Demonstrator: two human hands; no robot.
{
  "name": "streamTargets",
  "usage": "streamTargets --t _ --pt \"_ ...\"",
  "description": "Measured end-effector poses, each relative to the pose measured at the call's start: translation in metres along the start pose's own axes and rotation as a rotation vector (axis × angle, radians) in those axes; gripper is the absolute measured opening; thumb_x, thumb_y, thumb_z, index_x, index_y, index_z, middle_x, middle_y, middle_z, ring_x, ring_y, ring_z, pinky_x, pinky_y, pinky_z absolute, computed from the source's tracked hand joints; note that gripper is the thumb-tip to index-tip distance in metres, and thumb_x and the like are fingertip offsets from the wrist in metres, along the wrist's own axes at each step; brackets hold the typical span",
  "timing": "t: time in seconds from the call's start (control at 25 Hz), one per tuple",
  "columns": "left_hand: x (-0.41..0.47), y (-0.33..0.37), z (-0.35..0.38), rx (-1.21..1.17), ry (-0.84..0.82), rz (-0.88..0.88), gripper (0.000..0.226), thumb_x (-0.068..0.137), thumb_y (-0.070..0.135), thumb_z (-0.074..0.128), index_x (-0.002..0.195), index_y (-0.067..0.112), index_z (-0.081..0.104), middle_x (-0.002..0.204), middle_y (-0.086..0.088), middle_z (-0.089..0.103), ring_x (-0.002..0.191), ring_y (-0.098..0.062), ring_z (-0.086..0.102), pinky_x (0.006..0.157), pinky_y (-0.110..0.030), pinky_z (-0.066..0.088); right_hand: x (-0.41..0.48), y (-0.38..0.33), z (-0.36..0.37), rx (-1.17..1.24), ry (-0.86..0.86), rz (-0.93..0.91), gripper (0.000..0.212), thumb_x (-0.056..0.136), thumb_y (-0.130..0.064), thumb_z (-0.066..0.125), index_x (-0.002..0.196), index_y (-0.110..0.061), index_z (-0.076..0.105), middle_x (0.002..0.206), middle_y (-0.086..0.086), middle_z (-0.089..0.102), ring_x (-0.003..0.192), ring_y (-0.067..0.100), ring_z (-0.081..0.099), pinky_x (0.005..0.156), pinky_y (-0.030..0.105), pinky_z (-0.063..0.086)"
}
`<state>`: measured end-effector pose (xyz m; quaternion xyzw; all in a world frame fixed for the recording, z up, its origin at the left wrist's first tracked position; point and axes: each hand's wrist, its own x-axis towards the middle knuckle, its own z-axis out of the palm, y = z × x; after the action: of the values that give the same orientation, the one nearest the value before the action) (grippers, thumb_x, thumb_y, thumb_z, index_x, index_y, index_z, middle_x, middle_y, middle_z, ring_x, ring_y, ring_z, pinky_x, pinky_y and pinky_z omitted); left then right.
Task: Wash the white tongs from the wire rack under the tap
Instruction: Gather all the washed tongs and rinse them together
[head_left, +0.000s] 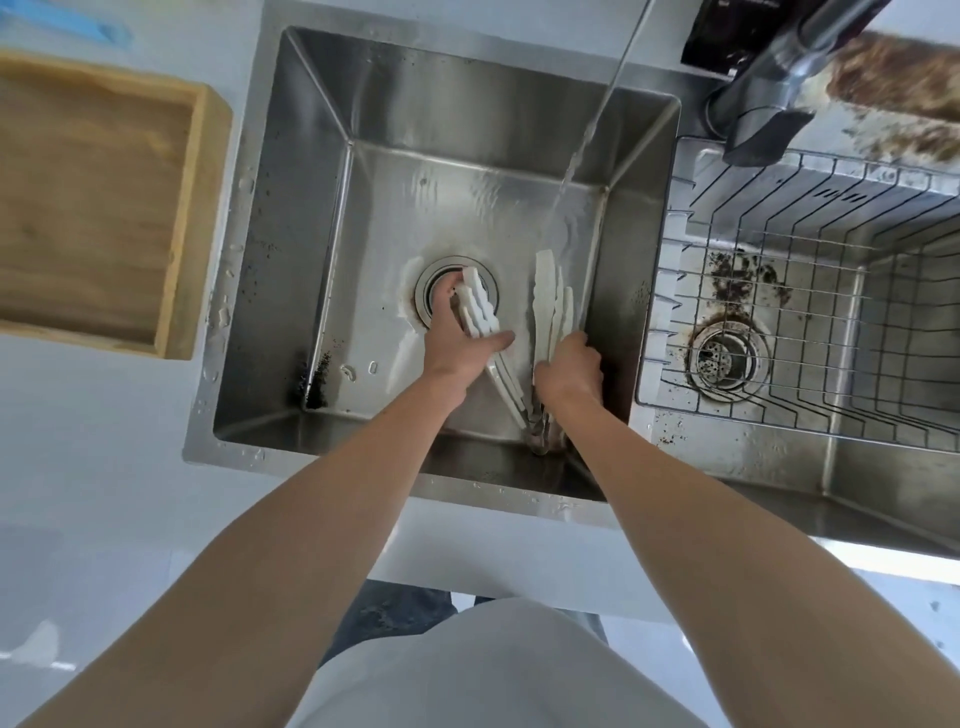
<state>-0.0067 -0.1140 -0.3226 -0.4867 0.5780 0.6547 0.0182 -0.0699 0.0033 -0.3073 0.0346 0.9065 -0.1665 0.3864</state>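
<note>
The white tongs (551, 301) are spread wide open inside the left sink basin (322, 218), their metal hinge end low near the front wall. My left hand (454, 348) grips the left arm of the tongs over the drain (431, 296). My right hand (569, 366) holds the right arm, whose scalloped white tip points up into the water stream (574, 161). The stream falls from the tap (789, 67) at the top right and lands on that right tip.
A wire rack (810, 291) sits in the stained right basin with nothing in it that I can see. A wooden tray (182, 218) rests on the counter to the left. Dark grime specks dot both basins' rims.
</note>
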Motion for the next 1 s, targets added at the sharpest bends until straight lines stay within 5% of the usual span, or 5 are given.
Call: streamTargets --t 0.16,0.36,0.52,0.72,1.0 --pt "-0.018 0.02 -0.01 -0.09 0.007 -0.07 0.05 0.064 0.005 0.089 0.107 0.014 0.064 0.099 -0.002 0.073 0.096 -0.02 0.07 0.09 -0.038 0.056 -0.017 0.003 -0.011 0.17 0.004 -0.083 0.042 0.097 -0.016 0.054 0.135 -0.008 0.037 0.133 0.017 0.047 0.114 0.034 0.055 0.091 0.043 0.05" --pt "-0.038 0.078 -0.034 -0.263 -0.059 -0.029 0.031 0.068 -0.003 0.084 0.089 0.012 0.066 0.084 -0.003 0.074 0.081 -0.024 0.073 0.082 -0.046 0.059 -0.038 -0.014 -0.057 0.449 -0.046 -0.257 0.055 0.09 -0.043 0.061 0.137 -0.021 0.042 0.119 -0.003 0.059 0.097 0.017 0.063 0.076 0.027 0.049" --pt "-0.059 0.12 -0.049 -0.387 -0.099 -0.012 0.027 0.07 -0.001 0.083 0.089 0.01 0.067 0.086 -0.005 0.076 0.085 -0.022 0.074 0.08 -0.039 0.06 -0.054 -0.039 -0.106 0.72 -0.258 -0.293 0.061 0.086 -0.059 0.061 0.131 -0.02 0.05 0.117 0.01 0.066 0.101 0.026 0.069 0.087 0.043 0.056" --pt "-0.081 0.165 -0.047 -0.528 -0.175 0.016 0.027 0.074 0.001 0.081 0.093 0.01 0.065 0.078 -0.004 0.076 0.079 -0.018 0.074 0.071 -0.035 0.061 -0.081 -0.072 -0.155 0.834 -0.375 -0.378 0.051 0.092 -0.055 0.053 0.116 -0.01 0.055 0.084 0.006 0.064 0.066 0.019 0.068 0.066 0.037 0.058" --pt "-0.103 0.204 -0.027 -0.808 -0.079 0.015 0.029 0.08 0.005 0.078 0.105 0.007 0.063 0.088 -0.007 0.071 0.085 -0.018 0.069 0.08 -0.031 0.056 -0.109 -0.109 -0.195 0.893 -0.284 -0.436 0.025 0.099 -0.035 0.055 0.089 -0.012 0.053 0.065 0.001 0.047 0.042 0.009 0.045 0.038 0.021 0.039"
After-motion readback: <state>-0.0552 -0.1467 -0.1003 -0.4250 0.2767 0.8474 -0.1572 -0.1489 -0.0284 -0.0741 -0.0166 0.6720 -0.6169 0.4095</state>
